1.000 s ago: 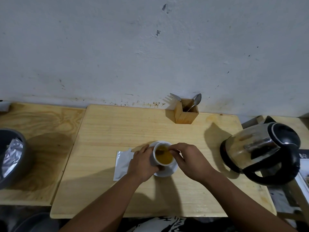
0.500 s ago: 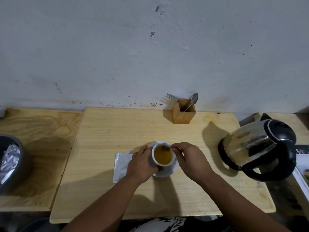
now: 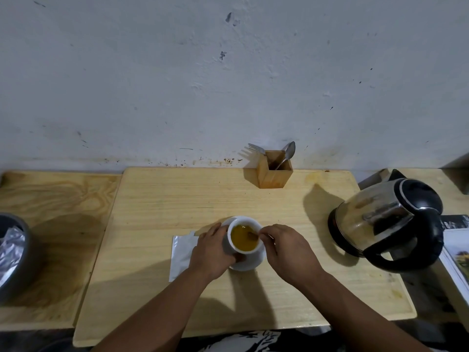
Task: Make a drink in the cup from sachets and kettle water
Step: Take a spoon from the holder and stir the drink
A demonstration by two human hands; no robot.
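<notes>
A white cup (image 3: 244, 222) full of amber-yellow drink stands on a white saucer (image 3: 250, 264) in the middle of the wooden table (image 3: 177, 199). My left hand (image 3: 213, 252) wraps the cup's left side. My right hand (image 3: 286, 250) pinches the handle of a spoon (image 3: 252, 235) whose bowl sits in the liquid. A silvery white sachet (image 3: 181, 252) lies flat left of the saucer, partly under my left wrist. The steel kettle (image 3: 388, 222) with black lid and handle stands at the right.
A wooden cutlery holder (image 3: 274, 174) with a fork and a spoon stands at the back by the wall. A dark bin (image 3: 15, 255) lined with foil sits at the far left on a second wooden surface. A printed box (image 3: 456, 255) lies at the right edge.
The spoon's bowl has shifted around inside the cup as my right hand stirs. My left hand stays on the cup. The camera has tilted slightly.
</notes>
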